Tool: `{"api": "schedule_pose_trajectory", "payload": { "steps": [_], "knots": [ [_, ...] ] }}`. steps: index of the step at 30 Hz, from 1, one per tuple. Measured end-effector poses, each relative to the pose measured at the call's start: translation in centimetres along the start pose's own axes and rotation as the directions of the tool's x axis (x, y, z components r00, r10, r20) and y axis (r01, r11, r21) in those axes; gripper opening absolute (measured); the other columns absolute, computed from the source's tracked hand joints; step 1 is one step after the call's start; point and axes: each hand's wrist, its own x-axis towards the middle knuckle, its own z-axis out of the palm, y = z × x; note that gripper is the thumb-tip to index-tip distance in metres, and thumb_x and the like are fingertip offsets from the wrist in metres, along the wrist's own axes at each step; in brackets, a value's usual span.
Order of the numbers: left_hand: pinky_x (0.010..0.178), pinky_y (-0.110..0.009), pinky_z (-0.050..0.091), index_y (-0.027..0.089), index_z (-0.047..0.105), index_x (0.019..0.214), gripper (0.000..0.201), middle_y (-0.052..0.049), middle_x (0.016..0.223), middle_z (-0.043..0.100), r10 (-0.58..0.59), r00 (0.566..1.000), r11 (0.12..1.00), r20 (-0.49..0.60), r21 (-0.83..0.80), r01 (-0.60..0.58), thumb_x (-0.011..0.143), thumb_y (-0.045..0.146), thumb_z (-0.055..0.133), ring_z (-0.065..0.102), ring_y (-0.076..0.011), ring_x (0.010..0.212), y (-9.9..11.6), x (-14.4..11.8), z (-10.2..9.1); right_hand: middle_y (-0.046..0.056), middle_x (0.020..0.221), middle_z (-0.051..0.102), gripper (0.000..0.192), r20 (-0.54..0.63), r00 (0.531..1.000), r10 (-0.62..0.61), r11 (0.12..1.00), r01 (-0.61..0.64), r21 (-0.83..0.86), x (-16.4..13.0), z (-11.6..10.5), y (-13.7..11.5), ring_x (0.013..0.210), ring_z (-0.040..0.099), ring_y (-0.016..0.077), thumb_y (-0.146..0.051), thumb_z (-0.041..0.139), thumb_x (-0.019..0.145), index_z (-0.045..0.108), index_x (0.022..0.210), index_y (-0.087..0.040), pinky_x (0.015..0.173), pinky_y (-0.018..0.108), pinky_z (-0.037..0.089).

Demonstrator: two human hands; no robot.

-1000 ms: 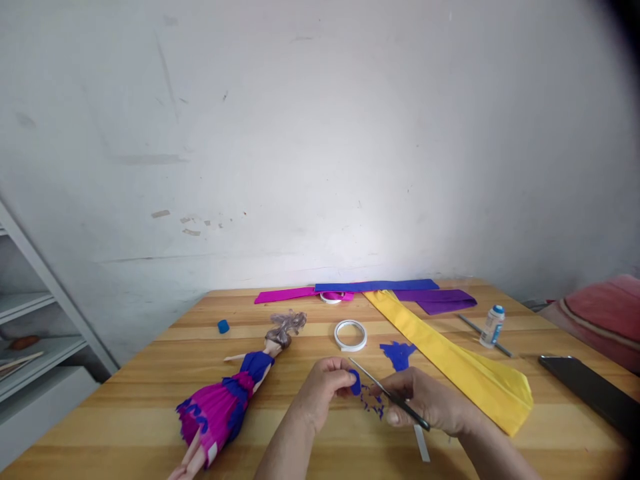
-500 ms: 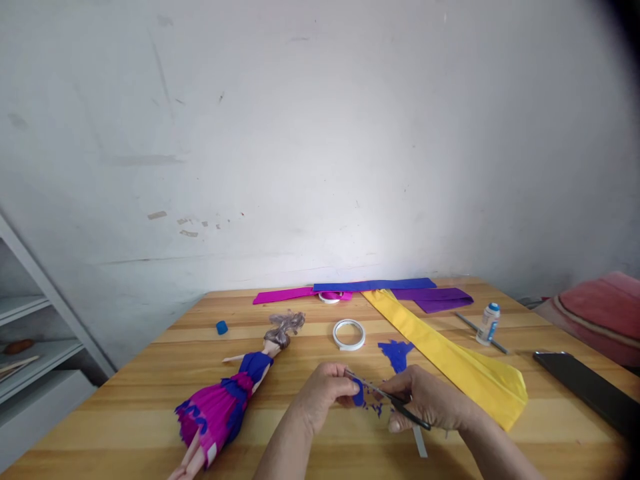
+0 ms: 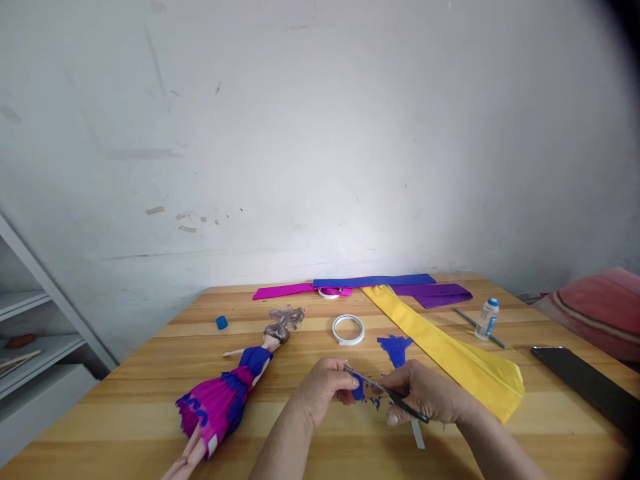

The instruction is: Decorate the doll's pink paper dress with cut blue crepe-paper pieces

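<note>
Between thumb and fingers, my left hand [image 3: 327, 388] pinches a small piece of blue crepe paper [image 3: 358, 387]. My right hand [image 3: 423, 392] is closed around the black handles of a pair of scissors [image 3: 395, 395]. The blades point left and lie across the top of the blue piece, close to my left fingertips. Tiny blue scraps [image 3: 376, 403] are scattered on the table beneath the blades. Just beyond the scissors rests a larger ragged blue piece [image 3: 395, 348]. A narrow white strip [image 3: 417, 433] lies below my right hand.
A doll [image 3: 225, 393] in a pink and blue paper dress lies at left, near a blue cap [image 3: 221, 323]. Behind my hands is a tape roll [image 3: 349, 330]. Yellow crepe paper [image 3: 450, 353], a glue bottle [image 3: 487, 320] and a black phone-like slab [image 3: 585, 383] are at right.
The view has shifted slightly, moving the whole scene a little. Both hands keep their grips, and the scissors stay at the blue piece with almost no visible movement.
</note>
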Motion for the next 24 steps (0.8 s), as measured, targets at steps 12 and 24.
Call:
{"api": "schedule_pose_trajectory", "payload": {
  "steps": [12,24],
  "knots": [
    [0.05,-0.025,0.033,0.012,0.062,0.056,0.008,-0.002,0.049,0.06,-0.002,0.997,1.0,-0.077,0.023,0.003,0.055,0.02,0.058,0.047,-0.0106,0.044,0.5,-0.3,0.7,-0.005,0.059,0.027,0.038,0.015,1.0,-0.01,1.0,0.011,-0.025,-0.2,0.0,-0.3,0.057,0.02,0.0084,-0.049,0.067,0.067,0.07,0.089,-0.018,0.049,0.023,0.012],
    [0.048,-0.023,0.034,0.013,0.059,0.056,0.007,-0.001,0.048,0.059,-0.012,0.998,1.0,-0.055,0.005,0.012,0.055,0.02,0.059,0.047,-0.0099,0.042,-0.2,0.3,0.2,-0.006,0.055,0.026,0.037,-0.005,1.0,0.029,1.0,-0.029,-0.005,0.0,0.0,0.5,0.054,0.019,0.0074,-0.049,0.07,0.062,0.068,0.078,-0.016,0.048,0.022,0.012]
  ]
}}
